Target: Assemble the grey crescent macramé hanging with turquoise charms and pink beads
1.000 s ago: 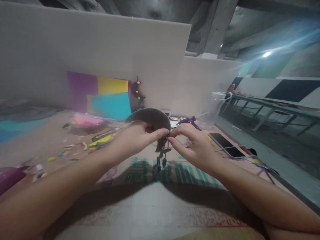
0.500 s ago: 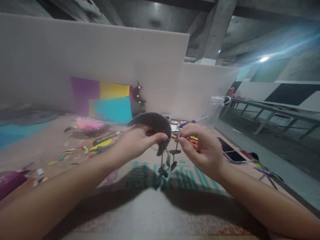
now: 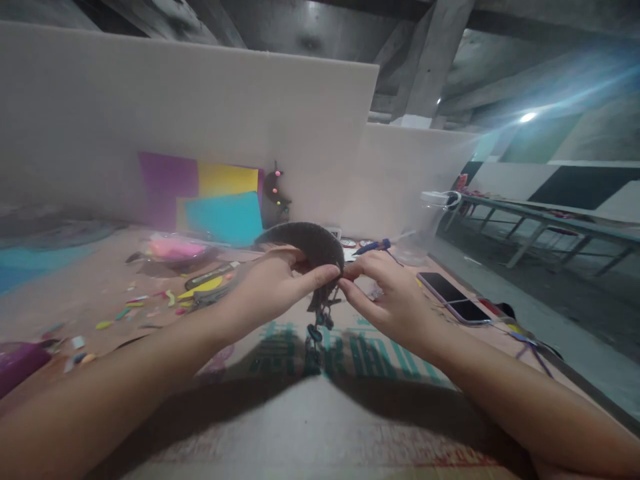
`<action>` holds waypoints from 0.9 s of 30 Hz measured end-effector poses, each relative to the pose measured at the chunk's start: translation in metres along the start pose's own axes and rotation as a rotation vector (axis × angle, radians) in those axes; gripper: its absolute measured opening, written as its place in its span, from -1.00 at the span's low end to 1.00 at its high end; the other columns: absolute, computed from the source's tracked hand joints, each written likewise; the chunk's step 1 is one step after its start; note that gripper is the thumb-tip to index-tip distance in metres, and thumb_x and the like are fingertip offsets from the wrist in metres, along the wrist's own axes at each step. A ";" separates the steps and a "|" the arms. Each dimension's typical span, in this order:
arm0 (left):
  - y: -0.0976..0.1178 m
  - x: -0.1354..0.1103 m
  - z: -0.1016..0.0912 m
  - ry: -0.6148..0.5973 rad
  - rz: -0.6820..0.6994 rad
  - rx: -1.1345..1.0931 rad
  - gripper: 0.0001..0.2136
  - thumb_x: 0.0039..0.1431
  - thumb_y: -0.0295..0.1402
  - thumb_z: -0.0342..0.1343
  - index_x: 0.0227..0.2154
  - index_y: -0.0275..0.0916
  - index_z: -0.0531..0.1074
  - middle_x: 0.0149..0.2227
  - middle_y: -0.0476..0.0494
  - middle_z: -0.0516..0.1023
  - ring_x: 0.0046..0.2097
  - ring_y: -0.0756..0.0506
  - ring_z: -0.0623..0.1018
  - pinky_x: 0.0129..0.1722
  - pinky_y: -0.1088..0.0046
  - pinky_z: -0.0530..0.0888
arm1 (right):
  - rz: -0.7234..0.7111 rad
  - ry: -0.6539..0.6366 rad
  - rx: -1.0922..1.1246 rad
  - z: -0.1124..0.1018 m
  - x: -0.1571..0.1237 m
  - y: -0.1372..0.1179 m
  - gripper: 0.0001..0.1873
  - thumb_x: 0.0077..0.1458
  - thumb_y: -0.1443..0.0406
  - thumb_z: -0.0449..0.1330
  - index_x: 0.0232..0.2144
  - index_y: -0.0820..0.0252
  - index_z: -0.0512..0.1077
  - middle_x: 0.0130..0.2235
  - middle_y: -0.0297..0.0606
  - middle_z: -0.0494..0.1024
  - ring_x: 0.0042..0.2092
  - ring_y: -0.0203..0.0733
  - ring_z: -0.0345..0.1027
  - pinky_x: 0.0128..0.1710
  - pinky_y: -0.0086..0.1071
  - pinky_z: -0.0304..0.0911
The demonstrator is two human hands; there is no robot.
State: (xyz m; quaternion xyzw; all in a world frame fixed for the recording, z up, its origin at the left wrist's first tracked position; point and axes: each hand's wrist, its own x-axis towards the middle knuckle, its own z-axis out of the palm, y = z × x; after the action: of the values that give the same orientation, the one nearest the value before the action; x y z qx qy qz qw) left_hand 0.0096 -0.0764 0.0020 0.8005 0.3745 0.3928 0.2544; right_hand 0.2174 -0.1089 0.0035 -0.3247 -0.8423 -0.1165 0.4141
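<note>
A dark crescent moon cutout (image 3: 313, 240), felt-like in texture, is gripped between the thumb and fingers of my left hand (image 3: 285, 277). Below its lower right tip dangle dark strings with small dark pieces (image 3: 315, 332), held above the table. My right hand (image 3: 380, 287) pinches at the crescent's right edge, close to my left thumb. The fingertips there appear to close on a dark string, though most of it is hidden behind them.
Coloured sheets (image 3: 225, 217) and a finished-looking crescent ornament (image 3: 276, 190) lean on the white partition (image 3: 190, 100). Foam scraps (image 3: 133, 307) and a pink bag (image 3: 175, 247) lie left. A blue-handled tool (image 3: 373, 247) and a phone (image 3: 453, 298) lie right.
My right hand has moved left and up against the crescent's edge, bringing the string it pinches with it. The dangling pieces have swung a little left. My left hand keeps its hold.
</note>
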 end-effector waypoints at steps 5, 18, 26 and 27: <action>0.013 -0.002 0.001 0.074 -0.023 0.183 -0.56 0.12 0.08 0.11 -0.37 -0.24 0.58 -0.33 -0.14 0.66 -0.27 -0.19 0.60 -0.33 0.38 0.42 | -0.072 -0.017 -0.067 -0.003 0.001 -0.004 -0.86 0.21 0.35 0.16 -0.42 0.19 0.37 -0.46 -0.31 0.46 -0.35 -0.22 0.29 -0.27 -0.33 0.15; 0.011 -0.005 0.004 0.064 0.029 0.081 -0.60 0.22 0.02 0.07 -0.27 -0.24 0.56 -0.30 -0.09 0.66 -0.28 -0.11 0.60 -0.37 0.46 0.42 | -0.039 -0.052 -0.036 -0.001 -0.002 -0.005 -0.83 0.23 0.29 0.16 -0.43 0.18 0.37 -0.44 -0.30 0.49 -0.32 -0.20 0.32 -0.22 -0.31 0.16; 0.002 -0.001 0.003 0.104 -0.006 -0.091 -0.60 0.18 0.01 0.12 -0.22 -0.26 0.55 -0.27 -0.15 0.67 -0.29 -0.14 0.62 -0.33 0.42 0.49 | 0.225 -0.131 0.263 0.001 0.003 0.001 -0.89 0.18 0.24 0.22 -0.31 0.16 0.47 -0.29 -0.27 0.61 -0.23 -0.20 0.47 -0.22 -0.34 0.29; 0.001 -0.001 0.003 0.109 -0.009 -0.095 -0.60 0.18 0.01 0.13 -0.23 -0.26 0.55 -0.27 -0.15 0.67 -0.29 -0.14 0.62 -0.33 0.42 0.49 | 0.244 -0.139 0.295 0.003 0.002 0.001 -0.90 0.17 0.25 0.23 -0.32 0.16 0.47 -0.29 -0.28 0.61 -0.22 -0.20 0.47 -0.20 -0.34 0.30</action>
State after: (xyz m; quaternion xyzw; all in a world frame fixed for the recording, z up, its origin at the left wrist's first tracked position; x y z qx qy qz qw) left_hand 0.0126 -0.0784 0.0007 0.7633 0.3723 0.4518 0.2732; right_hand 0.2150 -0.1057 0.0034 -0.3677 -0.8312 0.0819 0.4090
